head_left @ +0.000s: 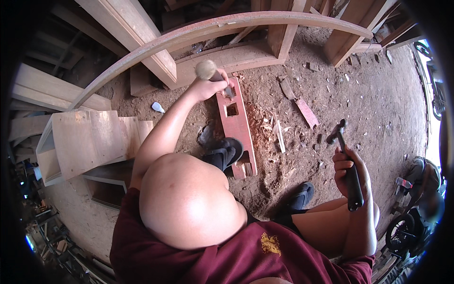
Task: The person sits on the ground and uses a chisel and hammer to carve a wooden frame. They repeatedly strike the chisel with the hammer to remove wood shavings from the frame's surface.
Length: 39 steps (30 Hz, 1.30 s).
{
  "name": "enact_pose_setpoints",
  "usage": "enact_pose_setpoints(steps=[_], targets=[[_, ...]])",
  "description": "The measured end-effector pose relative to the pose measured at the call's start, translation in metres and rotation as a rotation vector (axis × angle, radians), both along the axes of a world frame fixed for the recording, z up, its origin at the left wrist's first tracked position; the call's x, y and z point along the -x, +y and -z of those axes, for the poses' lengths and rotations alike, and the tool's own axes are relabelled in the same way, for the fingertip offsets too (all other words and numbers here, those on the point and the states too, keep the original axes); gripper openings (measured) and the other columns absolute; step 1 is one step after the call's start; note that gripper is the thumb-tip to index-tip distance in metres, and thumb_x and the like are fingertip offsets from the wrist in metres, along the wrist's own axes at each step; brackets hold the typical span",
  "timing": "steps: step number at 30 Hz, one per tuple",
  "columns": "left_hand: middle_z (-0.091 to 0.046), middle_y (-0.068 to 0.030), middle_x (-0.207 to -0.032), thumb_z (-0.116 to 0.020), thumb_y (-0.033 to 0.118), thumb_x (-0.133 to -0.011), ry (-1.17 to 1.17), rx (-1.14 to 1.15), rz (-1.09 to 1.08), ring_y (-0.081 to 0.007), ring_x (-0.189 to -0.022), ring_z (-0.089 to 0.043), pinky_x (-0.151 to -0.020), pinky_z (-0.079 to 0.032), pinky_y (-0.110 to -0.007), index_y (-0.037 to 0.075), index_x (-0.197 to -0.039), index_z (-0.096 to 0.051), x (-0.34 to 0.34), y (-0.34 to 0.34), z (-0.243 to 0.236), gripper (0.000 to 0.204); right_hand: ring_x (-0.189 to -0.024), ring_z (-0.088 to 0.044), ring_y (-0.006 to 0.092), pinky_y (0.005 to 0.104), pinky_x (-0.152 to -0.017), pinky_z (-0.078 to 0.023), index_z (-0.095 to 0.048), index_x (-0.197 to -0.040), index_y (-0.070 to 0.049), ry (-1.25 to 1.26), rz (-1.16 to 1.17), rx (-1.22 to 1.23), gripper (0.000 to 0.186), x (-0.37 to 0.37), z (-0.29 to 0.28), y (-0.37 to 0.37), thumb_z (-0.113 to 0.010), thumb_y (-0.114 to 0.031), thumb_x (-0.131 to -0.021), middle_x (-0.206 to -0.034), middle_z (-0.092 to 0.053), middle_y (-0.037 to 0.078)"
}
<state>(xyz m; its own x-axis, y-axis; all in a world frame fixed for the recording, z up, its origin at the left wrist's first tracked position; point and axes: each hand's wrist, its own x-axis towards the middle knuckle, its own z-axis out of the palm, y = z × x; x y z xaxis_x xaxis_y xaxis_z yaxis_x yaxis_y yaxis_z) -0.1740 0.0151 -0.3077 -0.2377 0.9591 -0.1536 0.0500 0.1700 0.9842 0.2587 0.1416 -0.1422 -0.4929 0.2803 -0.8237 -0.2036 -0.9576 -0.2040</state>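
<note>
My left hand (209, 89) is closed around a chisel (206, 70) with a pale, rounded wooden handle end. Its blade points down at the far end of a red-faced wooden beam (240, 124), by a hole there. Rectangular mortises are cut through the beam, one just nearer than the blade and another at the near end. My dark sandalled foot (229, 152) overlaps the beam's left side. Off to the right, raised and apart from the beam, my right hand (347, 165) grips a hammer (353, 187) by its black handle, head pointing away from me.
Wood chips (273, 128) litter the dirt floor right of the beam, with a loose red offcut (307, 113) beyond. A curved wooden piece (227, 21) arches across the far side before timber frames. Plywood boxes (87, 142) stand left; a motorcycle (404, 232) is at right.
</note>
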Motion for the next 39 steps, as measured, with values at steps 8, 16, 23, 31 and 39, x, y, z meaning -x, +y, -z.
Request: enact_pose_setpoints(steps=[8, 16, 23, 31, 39], targets=[[-0.070, -0.0102, -0.093, -0.061, 0.010, -0.084, 0.121, -0.076, -0.159, -0.0151, -0.087, -0.067, -0.078, -0.054, -0.031, 0.003, -0.083, -0.062, 0.007, 0.000, -0.017, 0.007, -0.061, -0.050, 0.0018, 0.0202, -0.052, -0.045, -0.050, -0.109, -0.004, 0.042, 0.018, 0.015, 0.021, -0.005, 0.002, 0.001, -0.056, -0.021, -0.097, -0.081, -0.051, -0.005], [-0.071, -0.0069, -0.088, -0.059, 0.008, -0.084, 0.407, 0.122, -0.082, -0.0125, -0.088, -0.067, -0.078, -0.053, -0.031, 0.005, -0.079, -0.060, -0.005, 0.005, -0.005, 0.006, -0.061, -0.050, 0.0017, 0.0203, -0.052, -0.045, -0.050, -0.109, -0.004, 0.051, 0.020, 0.012, 0.021, -0.004, 0.005, 0.002, -0.056, -0.020, -0.097, -0.081, -0.051, -0.004], [-0.070, -0.0038, -0.092, -0.061, 0.014, -0.091, 0.236, -0.037, -0.244, -0.0108, -0.089, -0.065, -0.074, -0.053, -0.028, 0.005, -0.090, -0.061, 0.002, 0.007, 0.003, 0.009, -0.061, -0.051, 0.0016, 0.0208, -0.053, -0.046, -0.050, -0.109, -0.003, 0.050, 0.001, 0.004, 0.021, -0.004, 0.003, 0.001, -0.055, -0.020, -0.097, -0.081, -0.051, -0.004], [-0.069, -0.0012, -0.087, -0.062, 0.021, -0.093, 0.282, -0.045, -0.372, -0.0075, -0.081, -0.064, -0.065, -0.052, -0.024, 0.006, -0.091, -0.065, 0.004, 0.016, 0.027, 0.015, -0.064, -0.055, 0.0055, 0.0264, -0.059, -0.050, -0.051, -0.112, -0.001, 0.161, 0.006, 0.110, 0.026, -0.014, 0.018, 0.009, -0.049, -0.024, -0.101, -0.082, -0.051, -0.002], [-0.069, -0.0027, -0.087, -0.063, 0.020, -0.090, 0.212, -0.033, -0.414, -0.0089, -0.079, -0.064, -0.062, -0.053, -0.025, 0.005, -0.089, -0.063, 0.002, 0.022, 0.021, 0.015, -0.069, -0.057, 0.0085, 0.0291, -0.065, -0.050, -0.049, -0.118, 0.001, 0.252, -0.001, 0.151, 0.032, -0.013, 0.025, 0.011, -0.045, -0.027, -0.103, -0.086, -0.050, 0.000]])
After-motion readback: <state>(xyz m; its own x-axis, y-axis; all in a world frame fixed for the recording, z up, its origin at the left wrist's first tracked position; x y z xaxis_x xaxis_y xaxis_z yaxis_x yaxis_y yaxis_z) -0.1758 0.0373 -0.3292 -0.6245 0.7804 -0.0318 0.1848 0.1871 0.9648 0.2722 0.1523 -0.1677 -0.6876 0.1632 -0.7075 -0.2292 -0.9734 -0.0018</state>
